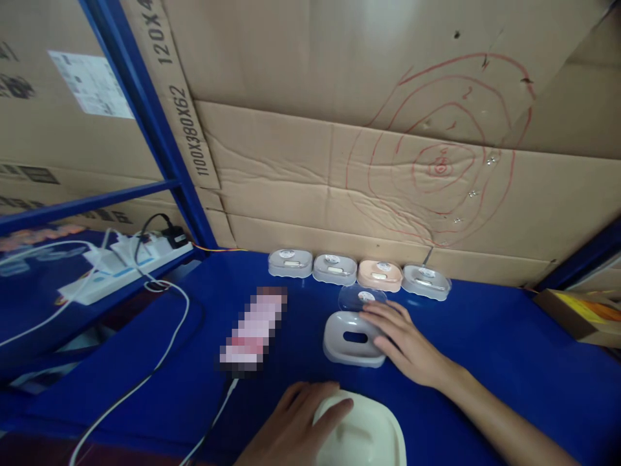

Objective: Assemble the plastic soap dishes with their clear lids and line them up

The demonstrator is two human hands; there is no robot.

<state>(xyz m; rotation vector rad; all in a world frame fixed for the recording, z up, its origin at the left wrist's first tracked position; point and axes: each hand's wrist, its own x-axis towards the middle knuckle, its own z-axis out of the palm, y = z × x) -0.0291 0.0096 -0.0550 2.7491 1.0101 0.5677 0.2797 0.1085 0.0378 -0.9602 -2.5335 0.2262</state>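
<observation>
Head view: right hand [405, 340] lies flat and open on the grey box [353, 338] mid-table, clear lid [361, 297] just behind; left hand [295, 424] rests open on the cream box [363, 433] nearest. Assembly underway, I judge; next comes fitting the lid squarely

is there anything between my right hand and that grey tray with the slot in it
No. Your right hand already rests on the right edge of the grey tray. The clear lid lies just behind the tray, not between them.

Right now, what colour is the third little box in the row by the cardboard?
Peach-pink third box, clearest in the head view.
</observation>
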